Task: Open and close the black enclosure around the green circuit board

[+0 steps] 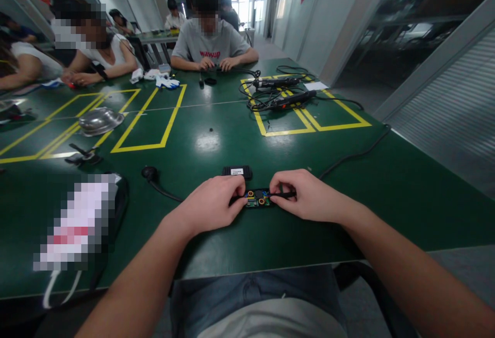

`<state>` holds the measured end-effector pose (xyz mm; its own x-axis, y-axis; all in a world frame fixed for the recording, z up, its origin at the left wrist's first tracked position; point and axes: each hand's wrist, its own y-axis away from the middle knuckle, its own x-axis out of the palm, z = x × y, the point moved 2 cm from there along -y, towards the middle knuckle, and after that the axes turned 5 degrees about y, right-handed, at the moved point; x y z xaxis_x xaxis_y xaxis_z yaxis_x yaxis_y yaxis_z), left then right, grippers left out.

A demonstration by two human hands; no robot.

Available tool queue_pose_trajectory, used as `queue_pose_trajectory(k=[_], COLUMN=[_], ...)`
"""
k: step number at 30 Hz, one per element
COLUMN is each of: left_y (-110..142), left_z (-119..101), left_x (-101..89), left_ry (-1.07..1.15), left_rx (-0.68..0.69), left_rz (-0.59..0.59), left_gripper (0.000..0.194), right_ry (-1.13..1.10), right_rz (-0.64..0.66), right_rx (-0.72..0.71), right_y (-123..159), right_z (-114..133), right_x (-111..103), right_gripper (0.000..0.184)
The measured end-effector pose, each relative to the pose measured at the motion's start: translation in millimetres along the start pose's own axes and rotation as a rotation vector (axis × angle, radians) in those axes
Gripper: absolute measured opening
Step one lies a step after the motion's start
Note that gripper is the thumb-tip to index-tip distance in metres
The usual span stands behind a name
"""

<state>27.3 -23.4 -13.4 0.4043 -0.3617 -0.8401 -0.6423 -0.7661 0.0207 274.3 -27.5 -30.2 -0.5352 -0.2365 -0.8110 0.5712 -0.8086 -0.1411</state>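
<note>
Your L hand pinches circuit board at 9 o'clock end; R hand pinches black cord at 3; board's long axis 9–3.

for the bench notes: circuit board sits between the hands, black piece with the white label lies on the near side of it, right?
Not quite: the head view shows the black piece with the white label on the far side of the circuit board, not the near side. The board does sit between left hand and right hand.

I remotely observe left hand aimed toward 2 o'clock, right hand toward 9 o'clock, both in pinch grip.
</note>
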Motion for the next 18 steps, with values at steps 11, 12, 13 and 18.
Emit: queue_pose_trajectory(k=[11, 12, 13, 18], left_y=[1.0, 0.9, 1.0, 1.3], left_z=[3.6, 4.4, 5.0, 4.7], left_x=[-4.2, -4.1, -4.1, -2.9], left_ry=[0.086, 0.082, 0.076, -0.014], left_rx=[-0.022, -0.029, -0.035, 0.071], left_rz=[0.006, 0.009, 0.011, -0.072], left_gripper=[0.012, 0.012, 0.012, 0.01], right_ry=[-0.006, 0.003, 0.007, -0.017], right_rz=[0.001, 0.0, 0.0, 0.022], right_rx=[-0.042, -0.047, -0.05, -0.037], right_y=[1.6, 1.6, 1.6, 1.5], right_z=[-2.8, -3.0, -3.3, -4.9], right_x=[-2.9, -2.8, -2.5, 0.3], right_gripper=[0.013, 0.013, 0.013, 0.012])
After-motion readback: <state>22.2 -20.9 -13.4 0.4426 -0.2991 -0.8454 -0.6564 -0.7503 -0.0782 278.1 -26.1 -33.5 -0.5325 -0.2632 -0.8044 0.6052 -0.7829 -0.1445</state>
